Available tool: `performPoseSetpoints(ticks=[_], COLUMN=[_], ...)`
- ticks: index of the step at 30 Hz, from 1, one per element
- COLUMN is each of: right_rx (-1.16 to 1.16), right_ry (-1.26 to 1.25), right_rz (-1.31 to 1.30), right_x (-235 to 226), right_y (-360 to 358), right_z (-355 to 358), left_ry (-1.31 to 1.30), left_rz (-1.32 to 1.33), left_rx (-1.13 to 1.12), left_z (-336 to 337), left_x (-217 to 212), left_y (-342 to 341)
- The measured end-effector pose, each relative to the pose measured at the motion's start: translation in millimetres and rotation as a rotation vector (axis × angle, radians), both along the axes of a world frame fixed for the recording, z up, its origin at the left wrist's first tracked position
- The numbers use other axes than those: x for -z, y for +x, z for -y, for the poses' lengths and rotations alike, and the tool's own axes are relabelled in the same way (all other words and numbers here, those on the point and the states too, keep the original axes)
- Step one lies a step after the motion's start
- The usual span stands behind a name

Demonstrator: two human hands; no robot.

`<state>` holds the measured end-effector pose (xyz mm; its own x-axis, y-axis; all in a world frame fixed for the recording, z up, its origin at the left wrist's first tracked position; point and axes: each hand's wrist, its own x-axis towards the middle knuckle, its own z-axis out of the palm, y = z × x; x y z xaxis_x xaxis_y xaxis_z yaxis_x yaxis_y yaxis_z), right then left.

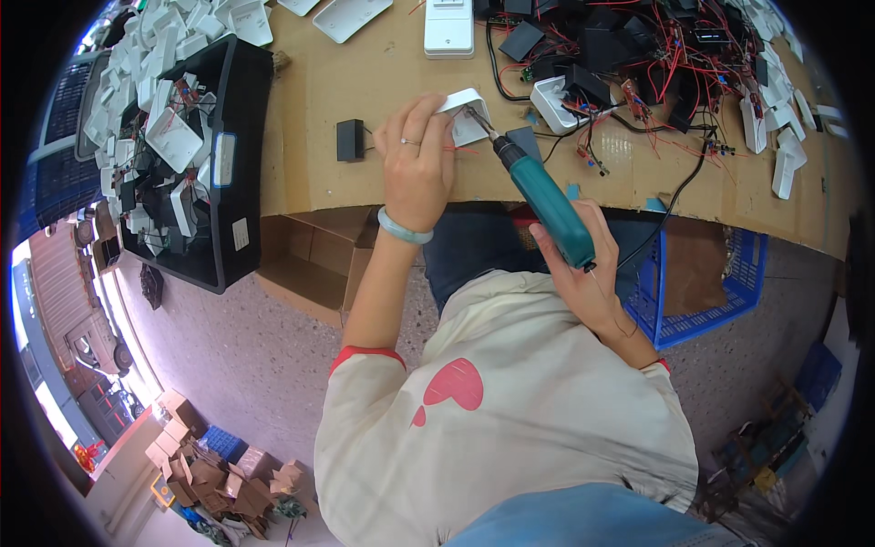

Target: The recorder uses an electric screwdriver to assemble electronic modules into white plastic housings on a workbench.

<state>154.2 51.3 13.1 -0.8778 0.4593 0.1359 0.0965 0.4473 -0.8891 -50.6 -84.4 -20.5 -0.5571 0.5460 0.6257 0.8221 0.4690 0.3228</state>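
Observation:
My left hand (416,159) grips a small white plastic housing (467,117) near the front edge of the cardboard-covered table (319,173). My right hand (583,273) holds a teal electric screwdriver (547,202) tilted up and to the left, with its metal bit set into the open side of the housing. Thin red wires trail out from under the housing. A small black box (350,139) with wires lies just left of my left hand. A pale green bangle sits on my left wrist.
A black bin (239,182) of white housings and wired parts stands at the left. White housings (448,27), black modules and tangled red wires (656,64) cover the far right of the table. A blue crate (720,292) and an open cardboard box (314,264) sit under the table.

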Motion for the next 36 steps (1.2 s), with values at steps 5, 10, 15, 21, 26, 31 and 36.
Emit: performPoseSetpoints(ticks=[5,10,15,21,26,31,36], right_rx=[-0.004,0.009,0.005,0.005,-0.001,-0.003,-0.006], right_ry=[0.011,0.037,0.026,0.024,0.024,0.022,0.019], right_rz=[-0.014,-0.052,-0.043,-0.036,-0.055,-0.051,-0.029], right_x=[-1.9,-5.9,-5.6,-6.1,-4.1,-2.5,-4.3], right_y=[0.0,-0.5,1.9,1.7,1.2,0.5,0.7], right_z=[0.2,1.2,0.5,0.4,1.2,1.5,1.0], left_ry=[-0.003,-0.006,-0.002,-0.009,-0.007,-0.001,-0.005], left_rz=[-0.005,-0.004,0.003,-0.002,-0.007,0.024,0.023], left_rx=[0.001,0.000,-0.006,-0.003,0.003,0.025,0.016], left_z=[-1.0,-0.9,-1.5,-2.3,-0.4,0.1,-0.2], left_x=[-0.6,0.4,1.0,-0.5,-0.8,1.6,2.3], left_y=[-0.2,-0.8,-0.5,-0.2,0.0,0.4,0.6])
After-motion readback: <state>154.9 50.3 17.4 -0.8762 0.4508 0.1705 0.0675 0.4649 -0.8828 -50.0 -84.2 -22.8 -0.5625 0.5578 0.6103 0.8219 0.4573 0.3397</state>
